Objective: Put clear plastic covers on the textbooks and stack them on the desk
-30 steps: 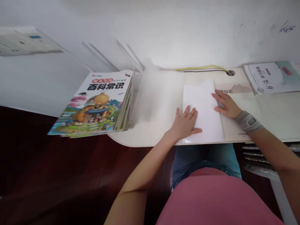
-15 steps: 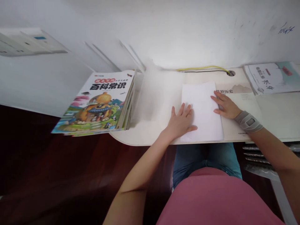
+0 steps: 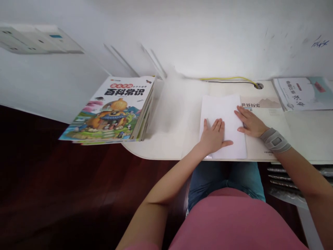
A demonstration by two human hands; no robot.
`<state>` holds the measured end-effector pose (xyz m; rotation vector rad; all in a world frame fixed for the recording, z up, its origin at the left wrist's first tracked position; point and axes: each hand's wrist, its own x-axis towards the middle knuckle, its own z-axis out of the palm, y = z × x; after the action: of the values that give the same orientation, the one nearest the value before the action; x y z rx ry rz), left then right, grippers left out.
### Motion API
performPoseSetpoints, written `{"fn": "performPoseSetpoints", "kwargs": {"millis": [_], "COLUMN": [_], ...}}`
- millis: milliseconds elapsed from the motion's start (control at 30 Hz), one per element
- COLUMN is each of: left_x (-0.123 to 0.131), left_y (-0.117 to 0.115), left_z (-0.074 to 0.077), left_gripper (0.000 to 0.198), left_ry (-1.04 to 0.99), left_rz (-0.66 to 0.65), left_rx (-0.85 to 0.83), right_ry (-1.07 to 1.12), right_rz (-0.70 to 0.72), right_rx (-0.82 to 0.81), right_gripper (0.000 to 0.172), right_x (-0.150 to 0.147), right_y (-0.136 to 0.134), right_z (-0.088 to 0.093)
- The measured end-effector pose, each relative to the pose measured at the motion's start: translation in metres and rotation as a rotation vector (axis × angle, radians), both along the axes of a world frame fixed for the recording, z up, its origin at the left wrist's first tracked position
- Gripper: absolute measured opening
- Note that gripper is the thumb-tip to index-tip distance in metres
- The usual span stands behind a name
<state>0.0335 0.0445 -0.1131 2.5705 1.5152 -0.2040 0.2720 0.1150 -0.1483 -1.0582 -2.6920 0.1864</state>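
Note:
My left hand [image 3: 213,137] lies flat and open on a white paper sheet [image 3: 223,116], near the sheet's lower edge. The sheet covers part of a pale printed book [image 3: 262,132] titled 世界历史. My right hand [image 3: 250,122] rests open on that book, its fingertips at or on the sheet's right edge. A grey wrist brace [image 3: 275,140] wraps my right wrist. Neither hand holds anything.
A thick stack of illustrated 百科常识 books [image 3: 111,111] overhangs the left of the white desk [image 3: 161,147]. Another book [image 3: 303,93] lies at the far right. Yellow and black cables [image 3: 229,79] run into a desk grommet [image 3: 258,85]. Dark wooden floor [image 3: 65,184] lies below.
My left hand has slid rightward across the white sheet. My right hand has stayed nearly still, and the view has shifted slightly.

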Motion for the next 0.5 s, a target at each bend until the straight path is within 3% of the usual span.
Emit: {"fn": "performPoseSetpoints", "kwargs": {"millis": [133,500], "left_x": [-0.003,-0.011], "left_y": [0.000,-0.009], "left_z": [0.004,0.010], "left_gripper": [0.087,0.082], "left_ry": [0.014,0.050], "left_rz": [0.016,0.014], "left_rx": [-0.023,-0.032], "right_ry": [0.067,0.033], "right_rz": [-0.039,0.017], "right_rx": [0.006,0.031], "right_gripper": [0.081,0.084], "right_x": [0.000,-0.002], "right_y": [0.000,0.000], "right_z": [-0.001,-0.003]}}
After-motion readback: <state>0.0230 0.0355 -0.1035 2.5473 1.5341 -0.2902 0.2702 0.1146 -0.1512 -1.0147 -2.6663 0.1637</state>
